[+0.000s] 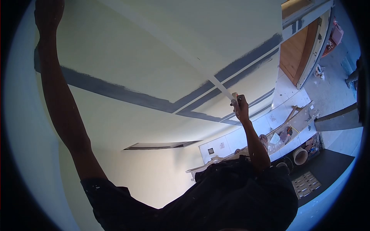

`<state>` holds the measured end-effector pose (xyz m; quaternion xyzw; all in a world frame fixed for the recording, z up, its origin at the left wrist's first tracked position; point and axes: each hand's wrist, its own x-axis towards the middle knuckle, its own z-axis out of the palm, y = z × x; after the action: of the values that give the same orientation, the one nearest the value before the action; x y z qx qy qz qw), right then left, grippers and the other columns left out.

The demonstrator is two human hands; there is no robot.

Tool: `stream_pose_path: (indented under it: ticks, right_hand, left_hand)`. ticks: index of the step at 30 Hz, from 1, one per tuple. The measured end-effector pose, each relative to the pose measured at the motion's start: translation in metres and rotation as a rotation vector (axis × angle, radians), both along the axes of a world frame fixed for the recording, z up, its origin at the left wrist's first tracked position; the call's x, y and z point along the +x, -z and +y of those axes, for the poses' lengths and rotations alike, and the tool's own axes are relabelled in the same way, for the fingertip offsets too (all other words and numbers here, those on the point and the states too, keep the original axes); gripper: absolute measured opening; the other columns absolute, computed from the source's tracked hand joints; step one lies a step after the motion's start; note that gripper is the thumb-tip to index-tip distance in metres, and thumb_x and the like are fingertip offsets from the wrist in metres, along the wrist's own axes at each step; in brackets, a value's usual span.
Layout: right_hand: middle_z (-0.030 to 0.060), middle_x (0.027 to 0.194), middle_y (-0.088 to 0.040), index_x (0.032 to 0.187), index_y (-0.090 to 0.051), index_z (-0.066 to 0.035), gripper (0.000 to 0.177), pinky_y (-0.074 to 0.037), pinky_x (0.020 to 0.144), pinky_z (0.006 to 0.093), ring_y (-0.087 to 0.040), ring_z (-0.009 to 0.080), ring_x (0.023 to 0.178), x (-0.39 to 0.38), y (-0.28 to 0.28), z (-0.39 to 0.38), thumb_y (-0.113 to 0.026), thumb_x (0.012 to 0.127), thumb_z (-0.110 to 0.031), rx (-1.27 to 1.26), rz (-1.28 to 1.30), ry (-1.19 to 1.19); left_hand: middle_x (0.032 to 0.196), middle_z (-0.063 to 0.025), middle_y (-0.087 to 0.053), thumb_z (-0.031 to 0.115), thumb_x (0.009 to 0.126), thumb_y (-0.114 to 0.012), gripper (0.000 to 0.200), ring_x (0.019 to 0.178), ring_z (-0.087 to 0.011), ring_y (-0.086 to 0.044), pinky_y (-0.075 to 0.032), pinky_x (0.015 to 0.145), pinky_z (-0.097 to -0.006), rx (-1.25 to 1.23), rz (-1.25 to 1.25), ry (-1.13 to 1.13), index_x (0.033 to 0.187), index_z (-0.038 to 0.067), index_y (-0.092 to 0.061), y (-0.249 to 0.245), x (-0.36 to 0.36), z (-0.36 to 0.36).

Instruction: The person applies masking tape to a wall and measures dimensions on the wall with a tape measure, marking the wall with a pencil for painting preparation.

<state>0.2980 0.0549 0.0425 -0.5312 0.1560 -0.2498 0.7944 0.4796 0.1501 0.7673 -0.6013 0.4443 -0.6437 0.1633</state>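
Note:
My right hand [241, 109] is closed on a small roll of masking tape [235, 96], only partly visible between the fingers. From the roll a pale strip of tape [181, 52] runs diagonally up and left along the cream wall [127, 57]. The strip crosses dark grey painted bands [131, 93], which are split by thin light lines. My left hand [49, 15] is raised high at the upper left, close to the wall; the dark view and frame edge hide its fingers.
Below my feet is a narrow plank platform [287, 133] with a few items on it. A bucket [300, 156] lies beside a black surface [335, 163]. A wooden door [296, 56] stands at right, and part of another person's leg [351, 79] shows farther right.

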Motion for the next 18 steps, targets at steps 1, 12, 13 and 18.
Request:
stream_pose_path:
  ticks: [1,12,13,18]
  right_hand:
    - [0.0021,0.067,-0.056,0.092,-0.049,-0.003,0.03,-0.039,0.043,0.0207,-0.049,0.0057,0.049,-0.002,-0.001,0.001,-0.067,0.089,-0.025,0.145,-0.095,0.006]
    - [0.0009,0.073,-0.054,0.1,-0.07,-0.002,0.016,-0.038,0.048,0.0227,-0.049,0.0058,0.055,-0.007,-0.003,-0.001,-0.064,0.089,-0.012,-0.14,-0.118,0.099]
    - [0.0024,0.073,-0.055,0.098,-0.069,-0.003,0.016,-0.039,0.049,0.0248,-0.051,0.0088,0.055,-0.005,-0.004,-0.001,-0.064,0.089,-0.014,-0.225,-0.051,0.138]
    - [0.0076,0.077,-0.058,0.094,-0.069,-0.006,0.014,-0.045,0.058,0.0315,-0.057,0.0208,0.062,0.004,-0.013,0.001,-0.065,0.086,-0.018,-0.416,0.074,0.252]
  left_hand:
    - [0.129,-0.008,-0.059,0.044,0.096,-0.046,0.044,0.12,-0.0289,-0.054,-0.04,0.102,-0.0377,0.03,-0.018,-0.002,0.126,0.015,-0.06,-0.001,0.0,0.001]
    - [0.126,-0.0102,-0.059,0.024,0.097,-0.05,0.032,0.118,-0.0273,-0.055,-0.043,0.099,-0.0365,0.152,-0.165,-0.083,0.125,0.012,-0.058,-0.014,0.006,0.01]
    - [0.127,-0.01,-0.059,0.024,0.097,-0.05,0.032,0.118,-0.0275,-0.055,-0.043,0.099,-0.0374,0.2,-0.188,-0.084,0.126,0.013,-0.057,-0.019,0.009,0.013]
    - [0.13,-0.0092,-0.057,0.027,0.097,-0.049,0.035,0.119,-0.0283,-0.054,-0.042,0.101,-0.0388,0.092,-0.053,-0.064,0.129,0.014,-0.055,-0.011,-0.001,0.008]
